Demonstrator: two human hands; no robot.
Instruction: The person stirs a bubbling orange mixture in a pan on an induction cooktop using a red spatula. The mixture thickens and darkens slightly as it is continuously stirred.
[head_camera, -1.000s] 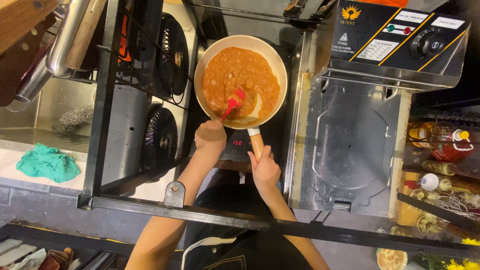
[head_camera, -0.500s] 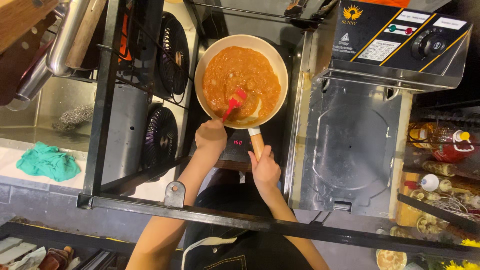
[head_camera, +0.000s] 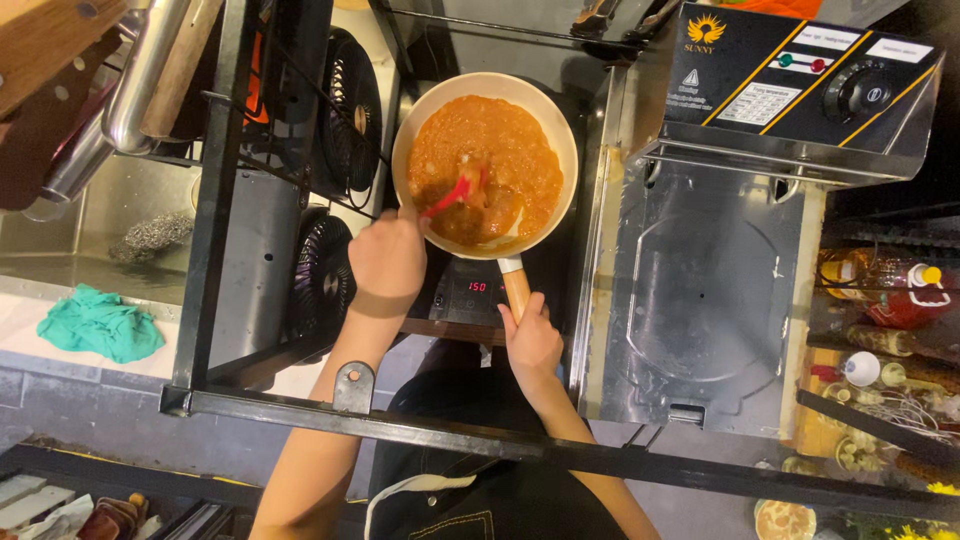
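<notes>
While the pan (head_camera: 484, 165) sits on the black cooktop (head_camera: 470, 290), stirring is the step in hand. A red spatula (head_camera: 455, 193) is gripped by the left hand (head_camera: 387, 262), its fingers closed around the handle, and the blade is buried in the sauce toward the near side of the pan. The wooden pan handle (head_camera: 515, 292) is clasped by the right hand (head_camera: 532, 340), fingers wrapped shut around it, so the pan is kept steady.

Orange, thick sauce (head_camera: 490, 155) is spread across most of the cream-coloured pan; a bare strip of the pan floor is exposed near the handle side, where the sauce appears to have been scraped aside. A careful sweep along that near edge seems called for, with the handle held firm so the pan is not dragged off the burner, and with the blade kept low so nothing is flicked over the rim.

To the right, a steel fryer tank (head_camera: 700, 290) is seen beneath its black control box (head_camera: 800, 80); what is inside cannot be told. Bottles (head_camera: 890, 300) are crowded on a shelf at the far right. To the left, a green cloth (head_camera: 100, 322) is left on the table beside a sink holding a steel scourer (head_camera: 150, 235).
</notes>
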